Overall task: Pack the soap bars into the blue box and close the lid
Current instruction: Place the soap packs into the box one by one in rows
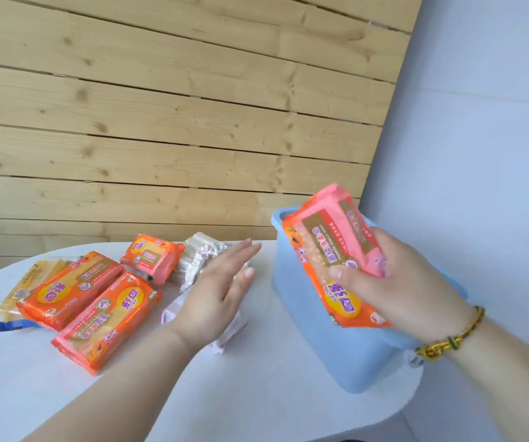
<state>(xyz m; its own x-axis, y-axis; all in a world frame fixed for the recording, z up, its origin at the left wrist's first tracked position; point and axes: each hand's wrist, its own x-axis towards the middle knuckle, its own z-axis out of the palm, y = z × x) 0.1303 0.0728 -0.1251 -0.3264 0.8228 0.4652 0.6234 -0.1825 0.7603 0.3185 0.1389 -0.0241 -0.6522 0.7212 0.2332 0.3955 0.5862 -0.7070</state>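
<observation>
The blue box (pixel 298 301) stands on the right of the white table, its top uncovered. My right hand (pixel 400 282) grips two wrapped soap bars (pixel 330 250), one orange and one pink, tilted over the box's mouth. My left hand (pixel 218 288) hovers flat with fingers apart over a white-wrapped soap (pixel 199 260) and holds nothing. Left of it lie an orange soap pack (pixel 107 323), a second orange pack (pixel 68 288), a smaller orange and pink pack (pixel 151 255), and a yellow pack (pixel 30 282). No lid is visible.
The round white table (pixel 225 393) ends close behind the box on the right. A wooden plank wall (pixel 161 106) stands behind the table. A crumpled white wrapper (pixel 231 333) lies under my left wrist. A pale blue wall (pixel 480 122) is at right.
</observation>
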